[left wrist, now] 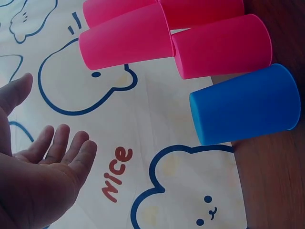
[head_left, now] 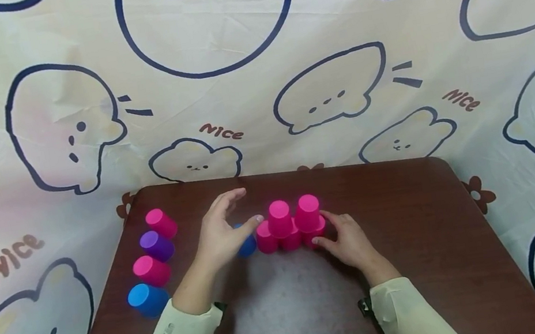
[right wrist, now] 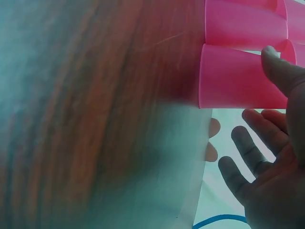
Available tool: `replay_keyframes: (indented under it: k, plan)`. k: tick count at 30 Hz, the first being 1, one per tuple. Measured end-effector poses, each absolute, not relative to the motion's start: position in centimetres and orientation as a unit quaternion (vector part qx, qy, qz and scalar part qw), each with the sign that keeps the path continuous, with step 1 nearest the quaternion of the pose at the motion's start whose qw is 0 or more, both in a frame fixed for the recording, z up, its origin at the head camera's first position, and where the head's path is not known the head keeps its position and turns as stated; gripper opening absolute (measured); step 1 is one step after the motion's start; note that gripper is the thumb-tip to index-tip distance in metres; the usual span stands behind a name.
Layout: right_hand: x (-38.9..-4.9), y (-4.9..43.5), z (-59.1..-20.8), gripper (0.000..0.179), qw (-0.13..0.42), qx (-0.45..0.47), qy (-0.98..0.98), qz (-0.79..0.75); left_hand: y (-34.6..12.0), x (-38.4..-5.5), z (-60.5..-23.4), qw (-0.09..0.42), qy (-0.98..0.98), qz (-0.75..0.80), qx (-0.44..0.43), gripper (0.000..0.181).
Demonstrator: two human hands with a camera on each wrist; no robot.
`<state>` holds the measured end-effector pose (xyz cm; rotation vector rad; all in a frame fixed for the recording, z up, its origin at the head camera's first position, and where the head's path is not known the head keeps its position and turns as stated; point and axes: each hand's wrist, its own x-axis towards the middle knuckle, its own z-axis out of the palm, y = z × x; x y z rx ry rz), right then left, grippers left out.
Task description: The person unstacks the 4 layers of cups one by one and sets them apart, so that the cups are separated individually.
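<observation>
Three upside-down pink cups stand side by side as a bottom row [head_left: 266, 241], with two more pink cups [head_left: 280, 219] on top. A blue cup [head_left: 247, 247] stands left of that row, partly covered by my left hand [head_left: 220, 234] in the head view. That hand holds nothing; its thumb and fingers are spread, and the left wrist view shows it apart from the blue cup [left wrist: 245, 105]. At the stack's right end is my right hand [head_left: 348, 240], thumb in front of the lower right pink cup [right wrist: 243, 78] and index finger by its far side, the other fingers loosely extended.
Along the table's left side a line of separate cups stands: a pink cup [head_left: 161, 224] at the back, then a purple cup [head_left: 157, 246], another pink cup [head_left: 152, 271] and a blue cup [head_left: 149, 300]. A patterned cloth [head_left: 257, 98] hangs behind the brown table [head_left: 401, 216].
</observation>
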<state>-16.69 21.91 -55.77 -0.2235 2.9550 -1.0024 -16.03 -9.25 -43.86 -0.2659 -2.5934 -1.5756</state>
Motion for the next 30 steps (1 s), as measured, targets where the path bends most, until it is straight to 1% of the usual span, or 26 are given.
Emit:
replay_keyframes:
  k: [4, 14, 23, 30]
  plan:
    - [-16.9, 21.8, -55.4, 0.079, -0.002, -0.080, 0.943, -0.324, -9.1, -16.3, -44.1, 0.036, -0.856, -0.509, -0.086, 0.069]
    - [-17.1, 21.6, -54.9, 0.067, -0.020, -0.095, 0.943, -0.319, -8.0, -17.0, -44.9, 0.016, -0.871, -0.479, -0.108, 0.069]
    - [-17.0, 21.8, -54.8, 0.067, -0.014, -0.086, 0.945, -0.316, -6.7, -17.4, -45.1, 0.008, -0.878, -0.467, -0.106, 0.066]
    - [-17.0, 21.6, -54.7, 0.069, -0.002, -0.071, 0.945, -0.320, -5.9, -17.8, -45.4, -0.004, -0.882, -0.461, -0.100, 0.068]
